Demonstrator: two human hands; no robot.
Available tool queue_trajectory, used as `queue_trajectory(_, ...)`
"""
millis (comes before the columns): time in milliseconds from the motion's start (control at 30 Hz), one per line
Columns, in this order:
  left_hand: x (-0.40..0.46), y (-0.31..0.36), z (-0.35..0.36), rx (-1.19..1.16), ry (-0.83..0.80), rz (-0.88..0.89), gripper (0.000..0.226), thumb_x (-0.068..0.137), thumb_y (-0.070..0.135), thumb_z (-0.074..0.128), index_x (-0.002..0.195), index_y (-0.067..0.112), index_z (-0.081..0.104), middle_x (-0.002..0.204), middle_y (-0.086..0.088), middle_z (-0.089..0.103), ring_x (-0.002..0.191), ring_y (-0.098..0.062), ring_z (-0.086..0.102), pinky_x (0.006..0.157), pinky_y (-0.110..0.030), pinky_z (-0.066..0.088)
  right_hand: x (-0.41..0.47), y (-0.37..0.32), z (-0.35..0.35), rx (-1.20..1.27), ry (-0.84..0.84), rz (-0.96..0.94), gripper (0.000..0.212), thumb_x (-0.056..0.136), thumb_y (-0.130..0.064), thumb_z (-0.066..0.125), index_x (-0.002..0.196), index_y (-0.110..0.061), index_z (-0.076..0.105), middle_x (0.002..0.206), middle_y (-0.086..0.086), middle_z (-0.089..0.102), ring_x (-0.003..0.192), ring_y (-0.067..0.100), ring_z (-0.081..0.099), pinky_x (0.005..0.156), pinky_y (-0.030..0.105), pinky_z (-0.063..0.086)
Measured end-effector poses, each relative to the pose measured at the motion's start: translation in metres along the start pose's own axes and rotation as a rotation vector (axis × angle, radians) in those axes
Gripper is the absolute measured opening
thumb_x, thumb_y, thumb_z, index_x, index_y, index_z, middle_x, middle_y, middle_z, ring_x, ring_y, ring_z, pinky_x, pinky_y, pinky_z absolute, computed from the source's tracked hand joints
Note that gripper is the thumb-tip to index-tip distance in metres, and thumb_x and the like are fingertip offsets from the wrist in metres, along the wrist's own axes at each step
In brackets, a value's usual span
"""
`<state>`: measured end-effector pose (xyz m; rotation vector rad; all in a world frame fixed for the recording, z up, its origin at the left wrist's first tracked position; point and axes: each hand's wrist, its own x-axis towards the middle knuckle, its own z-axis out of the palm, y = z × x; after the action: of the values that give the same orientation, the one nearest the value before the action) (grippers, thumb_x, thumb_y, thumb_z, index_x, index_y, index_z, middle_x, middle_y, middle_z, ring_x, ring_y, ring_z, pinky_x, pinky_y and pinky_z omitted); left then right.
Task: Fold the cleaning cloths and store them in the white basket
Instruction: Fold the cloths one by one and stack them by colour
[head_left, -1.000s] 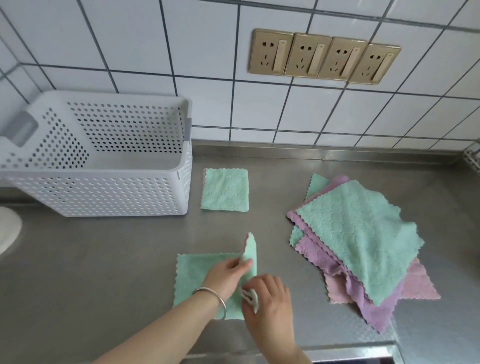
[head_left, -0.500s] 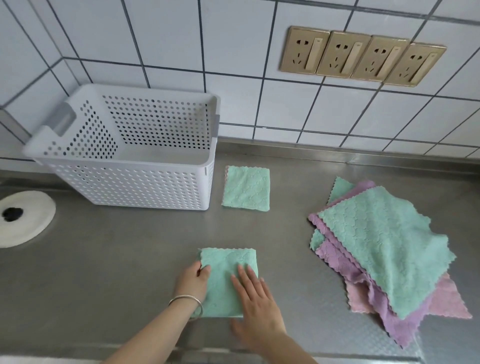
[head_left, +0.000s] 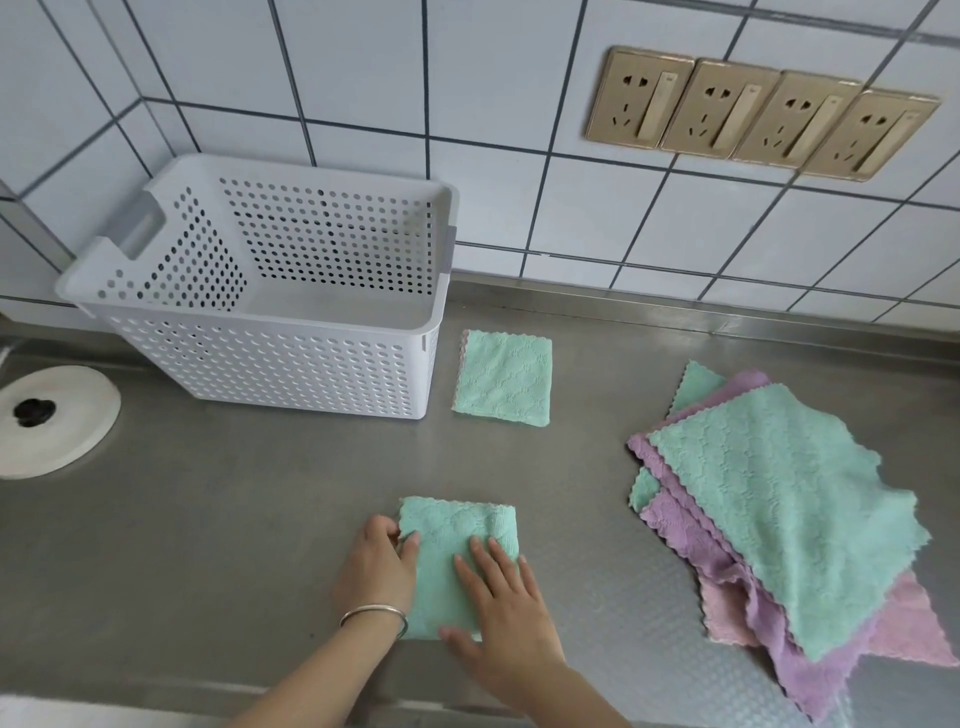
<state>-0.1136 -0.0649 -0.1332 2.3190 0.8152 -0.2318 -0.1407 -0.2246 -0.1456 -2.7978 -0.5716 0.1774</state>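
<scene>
Both hands work on a green cloth (head_left: 457, 551) folded to a narrow rectangle near the front edge of the steel counter (head_left: 234, 519); the left hand (head_left: 375, 566) grips the cloth's left edge, thumb and fingers pinched on the fabric; the right hand (head_left: 498, 613) lies flat on top, fingers spread and pressing down, closed on nothing; a silver bangle (head_left: 374, 616) circles the left wrist. The white basket (head_left: 270, 364) stands at the back left of the counter against the tiled wall (head_left: 363, 78), and no cloth shows inside it; a folded green cloth (head_left: 503, 378) lies just beside its right wall. Toward the right edge sits a loose pile of unfolded cloths (head_left: 779, 509), green on top, purple and pink beneath. A white disc (head_left: 57, 421) lies at the left edge; four gold sockets (head_left: 761, 111) line the wall.
</scene>
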Motion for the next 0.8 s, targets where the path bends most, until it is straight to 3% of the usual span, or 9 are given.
queue_trajectory(67, -0.003, -0.004, 0.0, 0.053, 0.045, 0.024, 0.036, 0.078, 0.044, 0.063, 0.1, 0.016, 0.053, 0.108, -0.009, 0.055, 0.1, -0.031, 0.053, 0.083, -0.039, 0.046, 0.001, 0.003, -0.007, 0.152, 0.153, 0.096, 0.055, 0.071, -0.054, 0.05, 0.119, -0.026, 0.051, 0.119, -0.009, 0.055, 0.108, 0.011, 0.048, 0.092, 0.02, 0.032)
queue_trajectory(133, -0.006, -0.006, 0.0, 0.125, 0.047, -0.005, 0.049, 0.074, 0.054, 0.063, 0.106, 0.018, 0.056, 0.112, -0.008, 0.049, 0.11, -0.029, 0.047, 0.092, -0.037, 0.041, 0.006, 0.005, -0.017, 0.295, 0.207, 0.318, 0.045, 0.077, -0.042, 0.051, 0.117, -0.021, 0.051, 0.109, -0.006, 0.054, 0.097, 0.014, 0.053, 0.079, 0.02, 0.041)
queue_trajectory(200, -0.009, -0.007, 0.0, 0.16, 0.028, -0.029, 0.05, 0.074, 0.059, 0.06, 0.106, 0.02, 0.057, 0.114, -0.005, 0.046, 0.113, -0.026, 0.042, 0.094, -0.034, 0.04, 0.014, 0.007, -0.028, 0.442, 0.038, 0.561, 0.039, 0.085, -0.036, 0.051, 0.12, -0.019, 0.05, 0.11, -0.004, 0.055, 0.096, 0.015, 0.053, 0.077, 0.025, 0.042)
queue_trajectory(267, -0.008, -0.008, 0.002, 0.187, 0.019, -0.007, 0.045, 0.077, 0.057, 0.057, 0.103, 0.02, 0.059, 0.115, -0.004, 0.047, 0.111, -0.024, 0.041, 0.092, -0.034, 0.041, 0.019, 0.01, -0.029, 0.531, -0.119, 0.681, 0.033, 0.087, -0.035, 0.051, 0.117, -0.02, 0.052, 0.106, -0.005, 0.058, 0.09, 0.012, 0.052, 0.074, 0.026, 0.041)
queue_trajectory(433, -0.002, -0.005, -0.001, 0.284, -0.007, 0.049, 0.041, 0.088, 0.049, 0.046, 0.106, 0.016, 0.06, 0.116, -0.001, 0.05, 0.111, -0.021, 0.041, 0.088, -0.032, 0.042, 0.029, 0.012, -0.033, 0.549, -0.271, 0.742, 0.018, 0.086, -0.038, 0.053, 0.098, -0.025, 0.057, 0.092, -0.008, 0.062, 0.087, 0.012, 0.059, 0.07, 0.027, 0.048)
queue_trajectory(567, 0.017, -0.013, -0.017, 0.213, 0.069, 0.004, 0.036, 0.087, 0.046, 0.049, 0.102, 0.016, 0.062, 0.112, -0.004, 0.057, 0.105, -0.026, 0.047, 0.085, -0.035, 0.042, 0.054, -0.003, -0.043, 0.6, -0.286, 0.702, 0.009, 0.084, -0.036, 0.057, 0.086, -0.028, 0.054, 0.089, -0.007, 0.064, 0.084, 0.012, 0.061, 0.069, 0.027, 0.048)
queue_trajectory(700, 0.052, -0.027, -0.048, 0.177, 0.172, -0.066, 0.035, 0.085, 0.043, 0.054, 0.096, 0.012, 0.066, 0.107, -0.012, 0.061, 0.101, -0.033, 0.049, 0.084, -0.037, 0.042, 0.099, -0.03, -0.047, 0.704, -0.302, 0.632, 0.01, 0.083, -0.031, 0.06, 0.089, -0.023, 0.059, 0.078, -0.01, 0.057, 0.08, 0.014, 0.057, 0.072, 0.029, 0.047)
queue_trajectory(800, 0.082, -0.038, -0.07, 0.173, 0.235, -0.097, 0.035, 0.084, 0.041, 0.056, 0.09, 0.008, 0.066, 0.102, -0.017, 0.061, 0.098, -0.036, 0.05, 0.085, -0.039, 0.042, 0.132, -0.054, -0.042, 0.796, -0.299, 0.617, 0.022, 0.082, -0.029, 0.062, 0.098, -0.015, 0.065, 0.087, -0.004, 0.062, 0.089, 0.018, 0.061, 0.081, 0.032, 0.05)
